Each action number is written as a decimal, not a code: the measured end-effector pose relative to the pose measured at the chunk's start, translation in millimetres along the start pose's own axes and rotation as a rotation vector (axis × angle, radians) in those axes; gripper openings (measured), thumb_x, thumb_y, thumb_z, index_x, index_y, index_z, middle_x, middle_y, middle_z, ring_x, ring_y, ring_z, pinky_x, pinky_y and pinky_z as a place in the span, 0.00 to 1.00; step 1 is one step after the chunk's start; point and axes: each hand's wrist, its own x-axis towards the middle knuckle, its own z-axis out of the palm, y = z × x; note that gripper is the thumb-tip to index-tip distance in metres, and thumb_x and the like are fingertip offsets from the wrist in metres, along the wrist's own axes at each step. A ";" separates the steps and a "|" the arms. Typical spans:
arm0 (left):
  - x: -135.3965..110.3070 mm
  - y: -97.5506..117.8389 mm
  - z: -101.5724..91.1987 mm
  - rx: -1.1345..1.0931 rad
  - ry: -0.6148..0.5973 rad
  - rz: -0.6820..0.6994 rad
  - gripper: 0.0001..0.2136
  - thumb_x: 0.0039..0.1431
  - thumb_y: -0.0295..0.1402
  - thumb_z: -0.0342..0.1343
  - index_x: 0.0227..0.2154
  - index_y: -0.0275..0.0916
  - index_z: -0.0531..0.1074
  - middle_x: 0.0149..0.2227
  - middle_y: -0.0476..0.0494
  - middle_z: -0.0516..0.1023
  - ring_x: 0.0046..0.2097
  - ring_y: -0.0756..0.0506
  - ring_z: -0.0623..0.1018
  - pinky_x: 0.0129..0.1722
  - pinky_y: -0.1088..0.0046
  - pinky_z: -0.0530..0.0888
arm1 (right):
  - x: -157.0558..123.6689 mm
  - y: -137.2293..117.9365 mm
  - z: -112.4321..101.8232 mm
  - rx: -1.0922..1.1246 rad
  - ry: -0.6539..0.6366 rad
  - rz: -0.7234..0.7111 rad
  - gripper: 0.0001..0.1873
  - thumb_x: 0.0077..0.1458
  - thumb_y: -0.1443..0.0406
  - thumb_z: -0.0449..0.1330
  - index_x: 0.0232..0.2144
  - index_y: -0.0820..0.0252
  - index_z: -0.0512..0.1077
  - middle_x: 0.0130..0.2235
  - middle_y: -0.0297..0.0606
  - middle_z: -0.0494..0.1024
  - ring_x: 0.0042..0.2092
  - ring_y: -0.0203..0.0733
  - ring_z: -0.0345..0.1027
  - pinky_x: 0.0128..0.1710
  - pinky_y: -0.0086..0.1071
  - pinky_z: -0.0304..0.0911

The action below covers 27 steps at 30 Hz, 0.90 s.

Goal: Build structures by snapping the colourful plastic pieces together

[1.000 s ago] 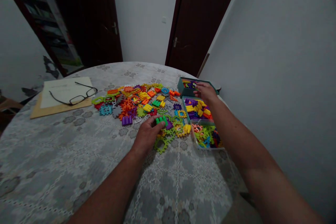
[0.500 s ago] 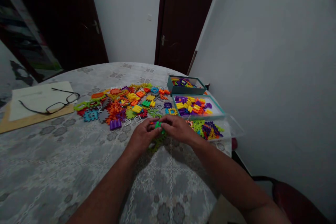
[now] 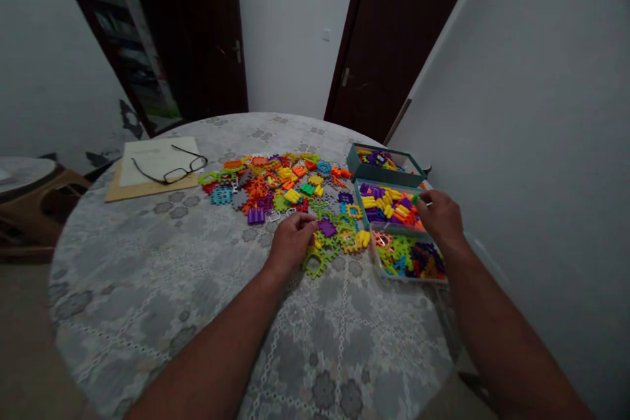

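Observation:
My right hand point(image 3: 440, 213) pinches a small green plastic building piece point(image 3: 416, 199) over the right side of the teal-edged box point(image 3: 360, 210). Yellow, purple and orange tube-shaped pieces point(image 3: 388, 203) lie in that box. My left hand point(image 3: 293, 239) rests at the table's middle with fingers curled together, against a group of flat notched pieces. Beside its fingertips are a purple square piece point(image 3: 327, 228) and a light green ring piece point(image 3: 315, 264). Whatever those fingers hold, if anything, is hidden.
A loose heap of coloured pieces point(image 3: 258, 190) spreads beyond my left hand. Another teal box point(image 3: 418, 178) stands behind, and a clear tray point(image 3: 388, 279) of flat pieces in front. Glasses point(image 3: 176, 175) lie on paper point(image 3: 132, 174) over a board point(image 3: 115, 192) at left.
My hands were together around the green piece and have parted. The right hand has carried it rightward to the box; the left stays near the flat pieces. The view has turned left.

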 end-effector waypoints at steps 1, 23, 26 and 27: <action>1.0 -1.4 -0.7 -0.002 0.019 0.005 0.09 0.55 0.38 0.65 0.36 0.41 0.81 0.25 0.47 0.78 0.27 0.47 0.76 0.28 0.72 0.71 | 3.1 8.1 3.5 -0.061 0.008 0.021 0.14 0.55 0.63 0.57 0.39 0.60 0.82 0.43 0.52 0.83 0.44 0.54 0.76 0.50 0.45 0.68; -6.9 -8.9 -11.1 0.878 -0.176 0.534 0.45 0.49 0.54 0.75 0.69 0.45 0.69 0.70 0.28 0.68 0.72 0.25 0.63 0.73 0.40 0.53 | -186.3 -166.5 0.5 0.199 -0.326 -0.416 0.23 0.63 0.67 0.60 0.60 0.57 0.72 0.66 0.58 0.71 0.69 0.68 0.61 0.71 0.72 0.51; -9.3 -13.3 -15.2 1.007 -0.300 0.483 0.53 0.42 0.56 0.77 0.72 0.50 0.65 0.74 0.28 0.62 0.74 0.20 0.58 0.72 0.31 0.47 | -184.8 -167.8 4.8 0.168 -0.355 -0.403 0.22 0.62 0.69 0.59 0.58 0.58 0.74 0.65 0.59 0.71 0.69 0.68 0.61 0.70 0.72 0.50; -9.1 -14.4 -16.9 1.033 -0.328 0.466 0.54 0.41 0.56 0.78 0.73 0.52 0.64 0.75 0.29 0.62 0.74 0.20 0.58 0.71 0.30 0.46 | -184.0 -168.1 7.0 0.169 -0.355 -0.399 0.21 0.62 0.70 0.58 0.57 0.58 0.75 0.65 0.59 0.71 0.69 0.68 0.61 0.71 0.71 0.50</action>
